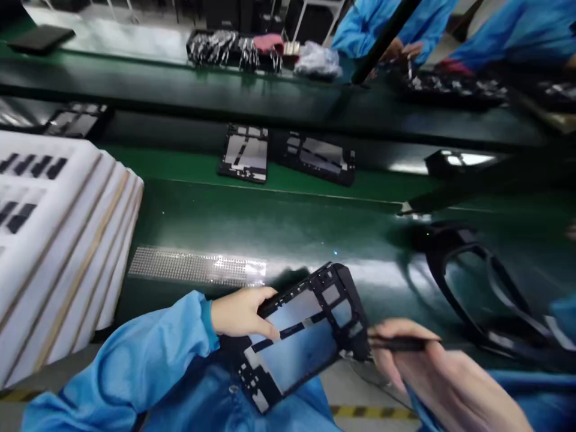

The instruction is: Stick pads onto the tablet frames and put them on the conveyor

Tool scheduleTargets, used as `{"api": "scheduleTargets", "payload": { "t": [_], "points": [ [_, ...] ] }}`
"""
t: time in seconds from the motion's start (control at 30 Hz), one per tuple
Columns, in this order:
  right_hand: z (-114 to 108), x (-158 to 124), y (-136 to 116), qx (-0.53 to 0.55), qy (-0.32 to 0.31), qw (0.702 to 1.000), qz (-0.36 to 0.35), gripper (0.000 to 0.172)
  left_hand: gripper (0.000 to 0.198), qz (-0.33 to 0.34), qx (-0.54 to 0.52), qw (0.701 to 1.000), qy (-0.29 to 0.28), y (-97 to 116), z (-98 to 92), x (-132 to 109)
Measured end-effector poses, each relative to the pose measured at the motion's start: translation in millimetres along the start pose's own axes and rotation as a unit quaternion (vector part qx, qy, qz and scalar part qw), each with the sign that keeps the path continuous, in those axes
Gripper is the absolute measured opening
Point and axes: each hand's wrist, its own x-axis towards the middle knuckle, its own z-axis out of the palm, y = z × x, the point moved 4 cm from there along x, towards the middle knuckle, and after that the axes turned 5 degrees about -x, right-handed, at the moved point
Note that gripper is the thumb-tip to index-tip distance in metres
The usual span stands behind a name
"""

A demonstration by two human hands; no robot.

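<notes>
Tablet frame (306,336) is tilted over my lap, just before the green counter (279,222). My left hand (240,312) has a closed grip on its left edge. My right hand (432,372) pinches a thin black tool (396,344), tip at the frame's right edge. Its long side runs left to right between both hands.

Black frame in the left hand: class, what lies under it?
Under the black frame shows the blue coat. The left hand grips its edge; fingers beneath are hidden. The right hand holds a dark tool.
</notes>
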Motion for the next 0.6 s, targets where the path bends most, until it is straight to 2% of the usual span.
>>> {"api": "scheduleTargets", "payload": {
  "t": [0.1,0.17,0.2,0.23,0.27,0.3,0.33,0.4,0.47,0.6],
  "points": [
    [33,27,-18,-0.033,0.023,0.991,-0.129,0.037,0.046,0.016,0.099,0.995,0.023,-1,-2.3,-4],
    [65,56,-33,-0.085,0.003,0.969,-0.232,0.028,0.037,0.061,0.190,0.975,0.097,13,-19.7,-14],
    [82,72,-38,-0.120,-0.022,0.954,-0.273,0.023,0.033,0.090,0.257,0.952,0.139,22,-31.4,-19],
    [99,88,-41,-0.157,-0.054,0.939,-0.301,0.020,0.033,0.125,0.358,0.907,0.183,32,-43.7,-23],
    [115,104,-42,-0.190,-0.087,0.926,-0.315,0.017,0.035,0.152,0.464,0.849,0.201,40,-54.5,-24],
    [128,118,-41,-0.217,-0.114,0.915,-0.322,0.016,0.036,0.174,0.535,0.808,0.175,44,-62.9,-22],
    [139,130,-39,-0.237,-0.134,0.906,-0.324,0.016,0.033,0.184,0.556,0.797,0.148,45,-72.1,-19],
    [152,145,-34,-0.266,-0.165,0.892,-0.326,0.015,0.025,0.188,0.560,0.801,0.102,40,-86.9,-9],
    [157,149,-32,-0.287,-0.184,0.880,-0.331,0.012,0.022,0.186,0.553,0.807,0.086,33,-94.2,-1],
    [152,143,-34,-0.308,-0.186,0.878,-0.315,0.011,0.018,0.185,0.586,0.785,0.080,28,-90.8,2]
  ]
}}
